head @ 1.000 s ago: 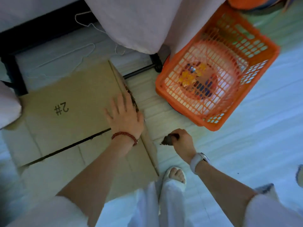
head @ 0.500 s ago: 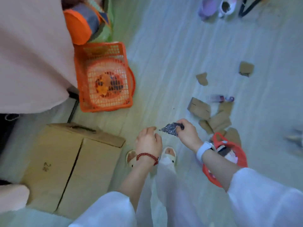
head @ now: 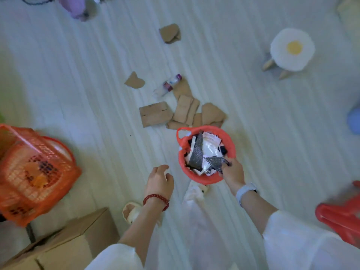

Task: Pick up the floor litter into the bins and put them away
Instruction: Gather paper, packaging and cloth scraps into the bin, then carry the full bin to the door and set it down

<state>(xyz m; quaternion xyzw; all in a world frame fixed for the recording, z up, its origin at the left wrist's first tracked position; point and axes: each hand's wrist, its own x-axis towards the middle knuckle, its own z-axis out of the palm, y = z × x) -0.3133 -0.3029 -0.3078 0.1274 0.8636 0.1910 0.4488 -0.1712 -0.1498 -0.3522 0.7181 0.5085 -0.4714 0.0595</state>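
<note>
My right hand, which half a second ago held the dark wrapper over bare floor, now pinches it inside the bin, left hand relaxed and empty beside; release pending, cardboard scraps ahead uncollected.

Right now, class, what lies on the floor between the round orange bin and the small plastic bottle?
Torn brown cardboard pieces lie overlapping between the round orange bin and the small plastic bottle, in the head view.

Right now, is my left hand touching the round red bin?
Apart. The head view shows bare floor between the left hand and the round red bin.
</note>
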